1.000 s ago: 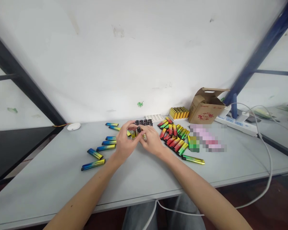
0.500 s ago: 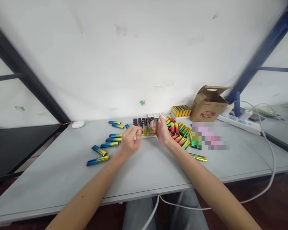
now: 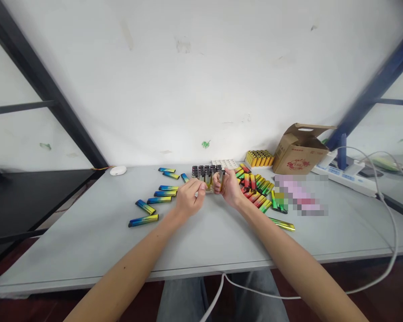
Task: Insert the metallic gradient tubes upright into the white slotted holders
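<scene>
My right hand (image 3: 232, 188) is curled around an upright lighter (image 3: 222, 178) with a dark top and a yellowish clear body. My left hand (image 3: 190, 197) is closed just to its left, thumb against the fingers; what it pinches, if anything, is hidden. Behind both hands stand several black-topped lighters (image 3: 201, 171) in rows, in a pale tray partly covered by the hands. Blue-and-yellow shiny sleeves (image 3: 159, 200) lie scattered left of my left hand. Red, yellow and green ones (image 3: 255, 197) are heaped right of my right hand.
A white tray with holes (image 3: 224, 163) and a block of yellow-orange cylinders (image 3: 259, 158) sit by the wall. To their right are an open cardboard box (image 3: 297, 154), a white power strip (image 3: 351, 179) and a blurred pink patch. A white earbud case (image 3: 117, 170) lies far left. A white cable (image 3: 393, 232) loops over the right edge.
The whole view has shifted slightly, so things appear further right. Both hands stay close together; the lighter remains in my right hand and my left hand stays closed.
</scene>
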Tool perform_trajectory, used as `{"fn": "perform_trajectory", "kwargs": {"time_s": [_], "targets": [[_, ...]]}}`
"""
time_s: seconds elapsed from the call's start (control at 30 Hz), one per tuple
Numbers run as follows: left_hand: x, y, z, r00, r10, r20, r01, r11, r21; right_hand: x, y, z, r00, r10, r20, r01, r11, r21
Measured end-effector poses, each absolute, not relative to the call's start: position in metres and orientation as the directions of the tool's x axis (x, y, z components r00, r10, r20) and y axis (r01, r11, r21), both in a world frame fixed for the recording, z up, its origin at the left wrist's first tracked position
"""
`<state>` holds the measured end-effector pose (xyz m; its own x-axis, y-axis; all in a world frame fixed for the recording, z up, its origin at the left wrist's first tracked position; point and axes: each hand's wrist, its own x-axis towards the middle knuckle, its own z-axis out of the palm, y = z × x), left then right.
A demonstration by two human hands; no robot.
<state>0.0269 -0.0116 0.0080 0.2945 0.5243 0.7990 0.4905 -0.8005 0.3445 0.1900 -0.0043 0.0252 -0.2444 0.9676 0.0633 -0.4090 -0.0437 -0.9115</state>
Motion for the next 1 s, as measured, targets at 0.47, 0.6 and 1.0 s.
{"fn": "perform_trajectory", "kwargs": {"time_s": [0.47,0.6,1.0], "targets": [[0.042,-0.013,0.01,0.215,0.748,0.628,0.472,-0.642,0.603,0.176,-0.02,0.029,-0.072,0.907,0.416,-0.132,0.405,-0.905],[0.043,-0.015,0.013,0.155,0.822,0.547,0.441,-0.553,0.707,0.178,-0.021,0.031,0.013,0.84,0.542,0.044,0.541,-0.84],[0.044,-0.011,0.02,0.133,0.934,0.331,0.016,-0.336,0.942,0.197,0.001,0.025,0.141,0.934,0.329,-0.254,0.355,-0.9]]}}
